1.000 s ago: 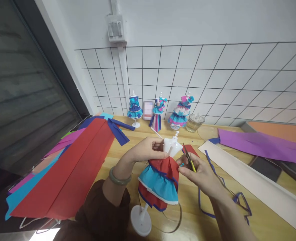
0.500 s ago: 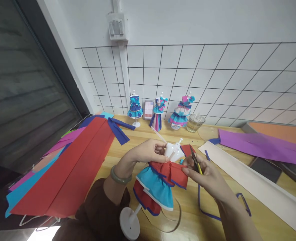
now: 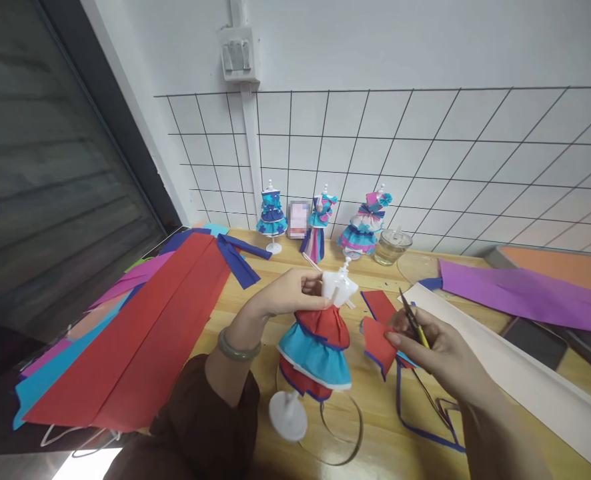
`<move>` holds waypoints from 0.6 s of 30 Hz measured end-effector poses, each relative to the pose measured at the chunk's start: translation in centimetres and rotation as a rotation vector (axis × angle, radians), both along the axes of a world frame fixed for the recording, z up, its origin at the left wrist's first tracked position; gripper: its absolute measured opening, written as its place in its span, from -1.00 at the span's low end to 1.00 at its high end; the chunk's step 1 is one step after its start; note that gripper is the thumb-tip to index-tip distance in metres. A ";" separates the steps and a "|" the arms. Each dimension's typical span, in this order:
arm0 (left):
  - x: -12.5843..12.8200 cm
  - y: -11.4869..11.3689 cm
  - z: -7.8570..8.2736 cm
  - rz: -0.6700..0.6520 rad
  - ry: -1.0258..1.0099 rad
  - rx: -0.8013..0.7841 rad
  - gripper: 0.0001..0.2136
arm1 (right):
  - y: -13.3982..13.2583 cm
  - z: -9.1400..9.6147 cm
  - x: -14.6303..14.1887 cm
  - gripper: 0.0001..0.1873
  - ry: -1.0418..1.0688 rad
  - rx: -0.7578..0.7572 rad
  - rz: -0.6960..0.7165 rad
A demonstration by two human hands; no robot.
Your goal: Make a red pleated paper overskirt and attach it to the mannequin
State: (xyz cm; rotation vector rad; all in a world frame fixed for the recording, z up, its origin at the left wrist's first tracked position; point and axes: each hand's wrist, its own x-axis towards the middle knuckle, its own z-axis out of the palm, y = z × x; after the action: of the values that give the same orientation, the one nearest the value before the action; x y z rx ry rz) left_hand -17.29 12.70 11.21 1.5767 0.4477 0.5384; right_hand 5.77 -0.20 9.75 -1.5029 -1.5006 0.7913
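Observation:
My left hand [image 3: 291,293] grips a small white dress form [image 3: 337,287] at its upper body. The form wears a tiered skirt [image 3: 317,358] in red and light blue, edged in blue and white, and its round base [image 3: 288,416] points toward me. To the right, my right hand [image 3: 438,347] pinches a red piece of fabric [image 3: 378,343] with a blue edge, apart from the skirt. Scissors [image 3: 418,327] with a yellow handle are also held in that hand, blades pointing up. Another red strip [image 3: 378,303] lies on the table behind.
Three dressed miniature forms [image 3: 272,217] and a glass of liquid [image 3: 392,247] stand along the wall. Layered coloured fabric [image 3: 130,340] lies left, with white [image 3: 515,380] and purple [image 3: 520,293] sheets right. Loose blue trim [image 3: 428,435] and a dark phone-like slab [image 3: 535,341] are nearby.
The red piece has come away from the skirt and moved right with my right hand and the scissors. The dress form now stands more upright in my left hand.

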 end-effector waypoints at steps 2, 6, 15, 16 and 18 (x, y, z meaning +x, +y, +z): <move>0.0 0.3 -0.2 0.057 -0.052 0.002 -0.73 | 0.2 0.1 1.1 -0.73 -0.065 0.023 -0.087; 0.5 0.6 -0.6 0.172 -0.095 0.002 -0.69 | 1.1 -0.3 2.8 -0.73 -0.161 0.070 -0.386; 2.1 1.0 -2.1 0.276 -0.107 0.066 -0.78 | 4.0 -3.3 4.0 -0.70 -0.389 -0.018 -0.583; 2.1 1.1 -2.2 0.274 -0.102 0.074 -0.78 | 4.3 -3.7 4.2 -0.70 -0.405 -0.018 -0.593; 2.1 1.2 -2.4 0.259 -0.109 0.082 -0.78 | 4.8 -4.3 4.8 -0.70 -0.435 -0.015 -0.615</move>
State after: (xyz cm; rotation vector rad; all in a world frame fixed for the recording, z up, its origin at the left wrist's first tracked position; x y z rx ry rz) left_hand -15.16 13.90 8.83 1.5683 0.5563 0.8455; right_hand 10.55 4.61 5.44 -2.0883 -1.2001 0.1123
